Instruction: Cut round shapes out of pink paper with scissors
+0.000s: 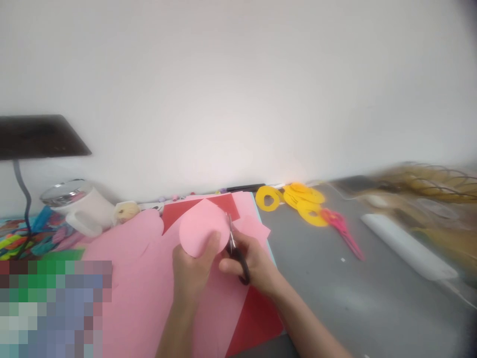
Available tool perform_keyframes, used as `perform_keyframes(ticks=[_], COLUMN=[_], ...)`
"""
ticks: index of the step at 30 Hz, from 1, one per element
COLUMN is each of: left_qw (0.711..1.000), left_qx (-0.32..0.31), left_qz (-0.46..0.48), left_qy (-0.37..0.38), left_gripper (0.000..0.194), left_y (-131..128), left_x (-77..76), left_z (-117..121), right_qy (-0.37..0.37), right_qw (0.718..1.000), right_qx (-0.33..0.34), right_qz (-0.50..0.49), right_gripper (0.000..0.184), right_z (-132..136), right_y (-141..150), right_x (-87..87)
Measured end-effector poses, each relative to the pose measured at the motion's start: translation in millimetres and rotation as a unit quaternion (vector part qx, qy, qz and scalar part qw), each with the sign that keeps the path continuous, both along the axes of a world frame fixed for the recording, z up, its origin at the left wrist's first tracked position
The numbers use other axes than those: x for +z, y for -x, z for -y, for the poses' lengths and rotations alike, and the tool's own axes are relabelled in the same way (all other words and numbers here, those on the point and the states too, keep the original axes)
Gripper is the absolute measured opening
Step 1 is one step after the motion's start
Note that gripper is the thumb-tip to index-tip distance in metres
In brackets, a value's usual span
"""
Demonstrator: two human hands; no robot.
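Note:
My left hand [194, 266] grips a rounded piece of pink paper [201, 228], thumb on top and the other fingers beneath it. The piece is round along its sides and comes to a point at the top. In my right hand [251, 258] is a pair of scissors [238, 258] with black handles. Their metal blades point upward along the right edge of the pink piece; whether they touch it I cannot tell. Under both hands lie large pink sheets [137, 278], over red paper [257, 318].
Yellow paper rings [267, 199] and pink scissors [345, 233] lie right of the sheets on the grey table [328, 298]. A white power strip [410, 246] is farther right. At left stand a white mug [87, 209] and a dark screen [40, 136].

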State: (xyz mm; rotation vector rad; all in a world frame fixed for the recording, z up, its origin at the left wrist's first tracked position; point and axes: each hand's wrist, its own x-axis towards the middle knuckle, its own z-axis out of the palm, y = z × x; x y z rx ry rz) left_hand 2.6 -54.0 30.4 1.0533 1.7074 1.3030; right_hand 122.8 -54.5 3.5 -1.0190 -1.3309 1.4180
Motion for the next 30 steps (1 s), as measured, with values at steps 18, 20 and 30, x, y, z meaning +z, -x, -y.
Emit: perform_keyframes(ticks=[18,20,30], left_qw=[0.999,0.998,0.998], left_qx=[-0.015,-0.022,-0.018], left_qz=[0.043,0.051,0.060], left_qy=[-0.021,-0.018,-0.019], left_gripper=[0.031,0.032,0.030], left_y=[5.2,7.8,9.7], left_x=[-5.1,-7.7,-10.7], left_z=[-2.9,-4.9,-5.9], right_qy=[-0.001,0.000,0.050], right_qw=[1.000,1.000,0.998], right_qx=[0.002,0.007,0.006], right_qz=[0.001,-0.001,-0.022], right_gripper=[0.050,0.048,0.039], right_z=[0.9,1.0,3.1], right_y=[-0.4,-0.3,1.5], right_x=[-6.1,-6.3,-6.0])
